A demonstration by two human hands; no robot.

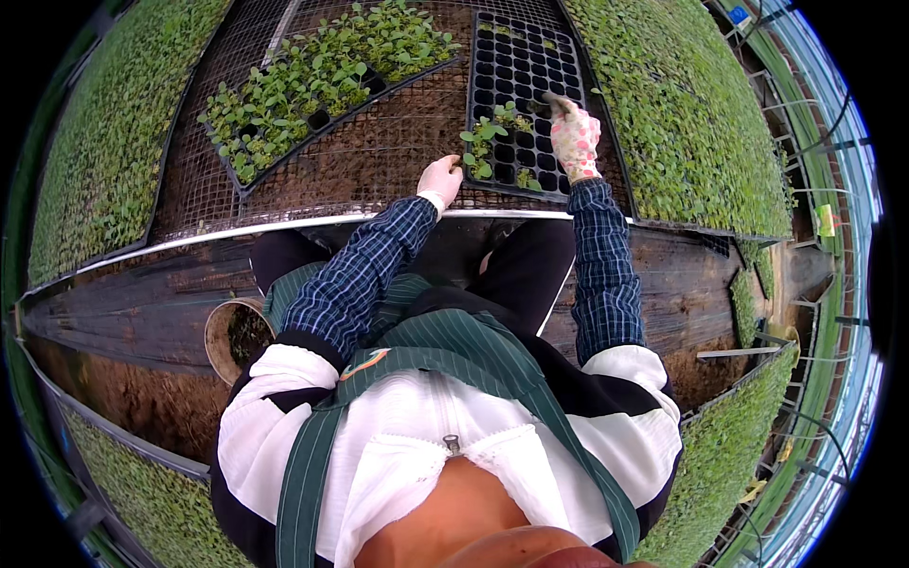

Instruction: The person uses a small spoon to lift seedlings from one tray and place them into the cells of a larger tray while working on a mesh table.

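A black plastic cell tray (522,71) lies on the wire-mesh bench, most of its cells without seedlings. Green seedlings (483,145) stand in several cells at its near left part. My right hand (575,138), in a white glove with pink spots, is over the tray's right side; its dirty fingertips are bunched, and whether they pinch anything is unclear. My left hand (442,181), in a pale glove, is at the tray's near left corner, its fingertips close to the edge; what they hold cannot be made out. Left of it, a fuller seedling tray (298,99) lies at a slant.
The bench's pale metal edge (319,221) runs before my knees. Dense seedling trays fill the bench's left (106,135) and right (675,113). A round bucket (219,341) with dark green matter inside stands on the ground at my left. More seedlings (731,426) grow behind me.
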